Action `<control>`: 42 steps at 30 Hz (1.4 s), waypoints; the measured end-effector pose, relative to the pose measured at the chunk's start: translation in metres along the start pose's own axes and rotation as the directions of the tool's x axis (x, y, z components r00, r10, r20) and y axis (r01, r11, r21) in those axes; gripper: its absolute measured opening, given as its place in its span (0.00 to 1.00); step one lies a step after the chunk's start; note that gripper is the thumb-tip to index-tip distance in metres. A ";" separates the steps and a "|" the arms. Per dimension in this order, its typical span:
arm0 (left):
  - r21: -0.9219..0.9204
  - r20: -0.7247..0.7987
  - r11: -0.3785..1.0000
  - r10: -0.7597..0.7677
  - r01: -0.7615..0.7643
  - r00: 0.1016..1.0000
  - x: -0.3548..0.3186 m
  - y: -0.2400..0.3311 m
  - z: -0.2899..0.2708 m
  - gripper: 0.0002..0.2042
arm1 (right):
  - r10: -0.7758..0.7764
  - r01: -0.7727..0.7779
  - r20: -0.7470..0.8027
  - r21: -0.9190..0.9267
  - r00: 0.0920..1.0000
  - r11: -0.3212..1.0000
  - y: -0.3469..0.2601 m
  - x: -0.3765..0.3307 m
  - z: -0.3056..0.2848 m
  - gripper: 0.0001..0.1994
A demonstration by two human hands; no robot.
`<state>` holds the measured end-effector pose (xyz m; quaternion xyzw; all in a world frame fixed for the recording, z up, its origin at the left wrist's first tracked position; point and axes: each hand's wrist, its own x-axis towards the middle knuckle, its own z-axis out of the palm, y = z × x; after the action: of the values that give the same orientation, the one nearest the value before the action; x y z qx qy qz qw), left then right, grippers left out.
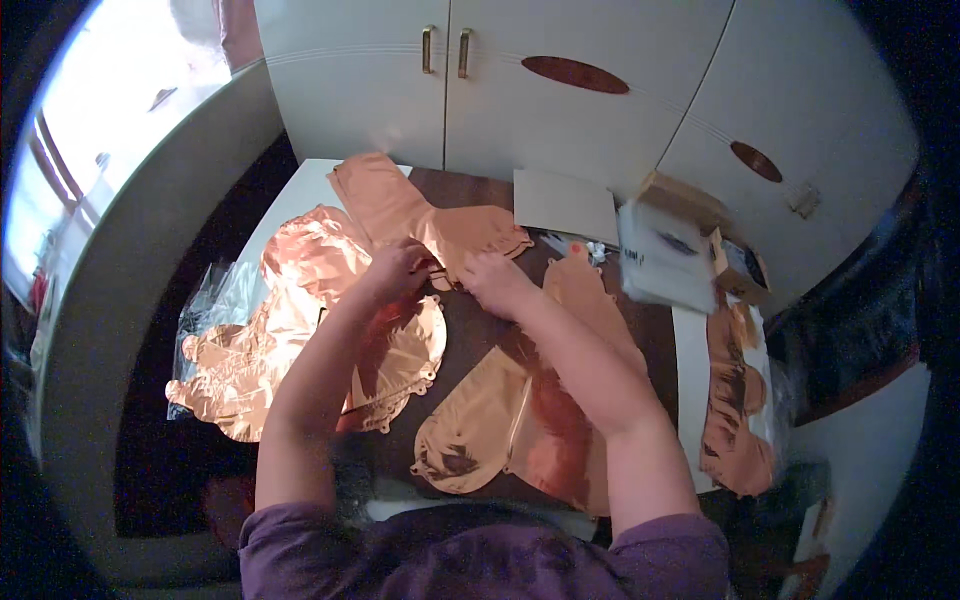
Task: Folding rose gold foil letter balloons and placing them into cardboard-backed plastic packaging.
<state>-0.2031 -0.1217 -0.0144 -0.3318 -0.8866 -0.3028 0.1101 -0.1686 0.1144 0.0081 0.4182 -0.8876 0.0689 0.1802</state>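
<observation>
- At the bench (pixel 480 345) middle, left hand (pixel 398 268) and right hand (pixel 492 280) both pinching the flat foil balloon (pixel 425 215).
- Thin foil, tight grip: risk of tearing or creasing.
- Nearby balloons (pixel 300 330) easily dragged off.

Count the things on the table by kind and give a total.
Flat rose-gold foil balloons: 7
Flat grey card sheet: 1
Clear plastic bags: 2
Small brown cardboard box: 1
Total: 11

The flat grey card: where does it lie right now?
In the head view the flat grey card lies at the table's far edge, right of centre, below the white cupboard doors and left of the white packet.
</observation>
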 end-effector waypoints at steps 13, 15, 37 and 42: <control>0.117 0.189 0.990 0.059 -0.082 0.980 0.028 0.022 0.000 0.09 | 0.336 -0.407 0.236 0.404 0.912 0.820 0.019 0.037 -0.016 0.06; -0.173 0.176 0.968 -0.149 0.179 0.973 0.030 0.030 0.001 0.10 | 0.387 -0.383 0.076 0.401 0.919 0.832 0.011 0.032 -0.025 0.06; -0.271 0.117 0.914 -0.280 0.302 0.953 0.018 0.010 -0.015 0.15 | 0.357 -0.497 0.349 0.541 0.867 0.678 0.037 0.039 -0.011 0.11; -0.091 0.128 0.979 -0.170 0.182 0.977 0.026 0.014 -0.009 0.18 | 0.268 -0.297 0.129 0.383 0.955 0.875 0.032 0.049 -0.013 0.07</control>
<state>-0.2136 -0.1059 0.0094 -0.2746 -0.9009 -0.3360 0.0126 -0.2184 0.1028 0.0395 0.3141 -0.9123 0.2585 0.0472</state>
